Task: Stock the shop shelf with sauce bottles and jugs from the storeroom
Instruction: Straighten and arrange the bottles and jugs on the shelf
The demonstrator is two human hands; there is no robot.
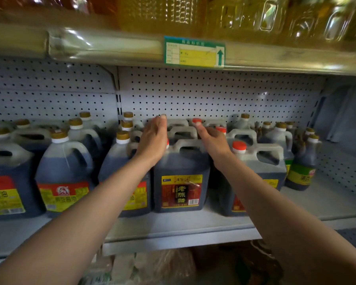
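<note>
Both palms flat, fingers straight: left hand (pixel 152 138) and right hand (pixel 213 140) bracket front vinegar jug (pixel 181 177). Tip imo: push evenly, square label forward, mind neighbouring jugs on shelf (pixel 173 229).

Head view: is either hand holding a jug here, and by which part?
Nothing is gripped. The left hand and right hand lie open and flat against the shoulders of the front vinegar jug, flanking its handle.

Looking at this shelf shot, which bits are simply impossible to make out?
All in the head view:
- Cap of the front vinegar jug: hidden behind the left hand.
- Price tag writing: too blurred.
- Oil jugs on the top shelf: cut off by the upper edge.
- Goods below the shelf: dark, blurred.
</note>
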